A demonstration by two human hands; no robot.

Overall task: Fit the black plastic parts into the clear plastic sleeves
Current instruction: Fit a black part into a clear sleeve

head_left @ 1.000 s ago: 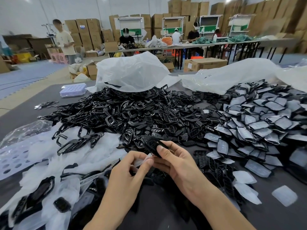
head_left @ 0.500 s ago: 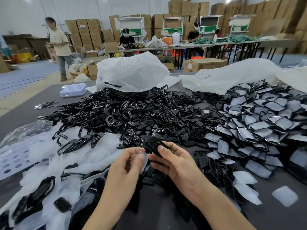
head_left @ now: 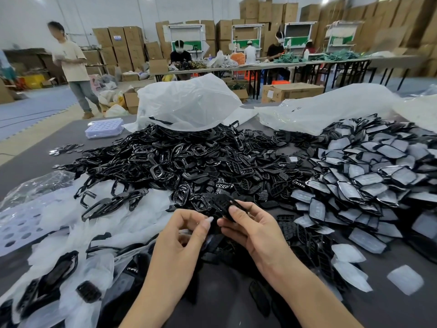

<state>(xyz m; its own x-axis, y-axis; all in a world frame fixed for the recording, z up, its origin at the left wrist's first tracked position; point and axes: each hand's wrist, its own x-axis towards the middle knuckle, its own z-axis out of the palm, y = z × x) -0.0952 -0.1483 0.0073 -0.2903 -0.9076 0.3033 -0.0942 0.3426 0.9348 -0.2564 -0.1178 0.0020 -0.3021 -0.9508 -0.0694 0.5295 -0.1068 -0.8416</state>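
Head view: your right hand [head_left: 252, 230] is centre frame, slightly below the middle. Thumb and fingers are curled round one black plastic part [head_left: 222, 204], held at the near edge of the big pile of black parts [head_left: 189, 162]. Your left hand [head_left: 180, 237] is just beside it on the left, fingers curled, with thumb and forefinger tips brought together close to the right fingertips. Something pale shows at those tips, and I can't tell if it's a clear sleeve or a nail, so I can't tell if that hand holds anything. A heap of already sleeved parts [head_left: 369, 178] fills the right of the frame, touching the black pile. A few loose clear sleeves [head_left: 404, 279] lie flat at lower right on the dark grey table [head_left: 390, 312]. Crumpled clear plastic [head_left: 59, 235] with larger black pieces on it covers the lower left. Two white bags [head_left: 189, 102] lie behind the pile, upper centre and upper right. A small lavender tray [head_left: 105, 127] sits at upper left on the table. In the background a standing person [head_left: 73, 60] is at upper left, workers sit at long tables, and cardboard boxes [head_left: 123, 41] are stacked along the wall.
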